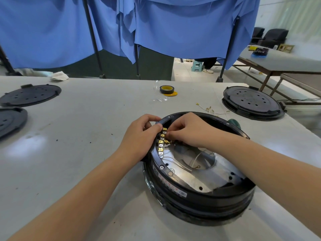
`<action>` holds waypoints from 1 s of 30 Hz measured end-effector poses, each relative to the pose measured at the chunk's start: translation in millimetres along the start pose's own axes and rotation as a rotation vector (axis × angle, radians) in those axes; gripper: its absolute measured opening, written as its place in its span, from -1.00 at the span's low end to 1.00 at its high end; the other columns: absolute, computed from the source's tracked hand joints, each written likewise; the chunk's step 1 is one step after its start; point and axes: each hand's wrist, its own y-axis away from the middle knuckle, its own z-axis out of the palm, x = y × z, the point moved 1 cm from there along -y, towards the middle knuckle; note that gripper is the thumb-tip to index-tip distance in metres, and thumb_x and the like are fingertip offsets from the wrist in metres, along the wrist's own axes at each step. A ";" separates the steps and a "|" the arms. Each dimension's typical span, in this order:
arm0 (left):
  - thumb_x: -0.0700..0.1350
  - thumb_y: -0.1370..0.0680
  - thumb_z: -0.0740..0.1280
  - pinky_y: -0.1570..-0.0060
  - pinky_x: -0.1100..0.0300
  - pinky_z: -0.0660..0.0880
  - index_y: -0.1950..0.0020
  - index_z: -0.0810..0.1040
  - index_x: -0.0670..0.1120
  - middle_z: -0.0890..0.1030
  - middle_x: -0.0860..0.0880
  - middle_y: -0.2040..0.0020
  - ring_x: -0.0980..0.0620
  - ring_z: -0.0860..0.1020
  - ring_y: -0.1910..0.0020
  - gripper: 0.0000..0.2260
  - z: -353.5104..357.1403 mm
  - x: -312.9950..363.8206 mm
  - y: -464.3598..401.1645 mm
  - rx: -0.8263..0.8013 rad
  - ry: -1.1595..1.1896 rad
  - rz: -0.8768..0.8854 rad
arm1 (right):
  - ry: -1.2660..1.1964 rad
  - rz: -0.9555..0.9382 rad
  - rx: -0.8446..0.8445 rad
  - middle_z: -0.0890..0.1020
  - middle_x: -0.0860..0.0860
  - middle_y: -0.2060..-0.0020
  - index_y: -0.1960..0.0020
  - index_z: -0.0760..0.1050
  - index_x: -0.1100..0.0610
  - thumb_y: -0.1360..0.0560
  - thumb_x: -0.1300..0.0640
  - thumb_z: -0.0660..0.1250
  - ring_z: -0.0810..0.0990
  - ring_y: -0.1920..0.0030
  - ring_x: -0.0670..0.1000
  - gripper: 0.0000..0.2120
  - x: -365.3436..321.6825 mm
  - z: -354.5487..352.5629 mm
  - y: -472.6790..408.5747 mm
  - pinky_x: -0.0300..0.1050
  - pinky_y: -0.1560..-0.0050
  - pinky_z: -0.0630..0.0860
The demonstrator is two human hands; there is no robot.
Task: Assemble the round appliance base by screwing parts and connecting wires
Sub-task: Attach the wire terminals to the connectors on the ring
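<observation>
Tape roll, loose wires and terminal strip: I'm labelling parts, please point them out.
tape roll (167, 89), head view, on its outer side.
loose wires (212, 110), head view, mid bundle.
terminal strip (161, 145), head view, a middle brass tab.

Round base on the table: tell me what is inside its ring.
Inside the round base: a shiny metal plate, thin white wires and a row of brass terminals. The right hand covers the wire end being fitted.

This is a small assembly workshop: a scuffed grey worktop (86, 136) carries black round covers (30, 95), a tape roll (166, 89) and loose terminal wires (212, 109), blue cloth (182, 26) hangs on stands as a screen, and another bench (281, 64) holds parts.
</observation>
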 end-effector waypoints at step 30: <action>0.00 -0.48 0.40 0.53 0.43 0.27 0.14 0.60 0.03 0.38 0.15 0.61 0.21 0.36 0.57 -0.94 -3.5 -3.2 5.0 0.092 -0.109 0.008 | -0.365 0.508 -0.352 0.40 -0.10 0.59 0.17 0.64 0.12 -0.49 0.06 0.39 0.30 0.60 -0.19 -0.86 -4.2 -7.9 15.9 -0.40 0.62 0.28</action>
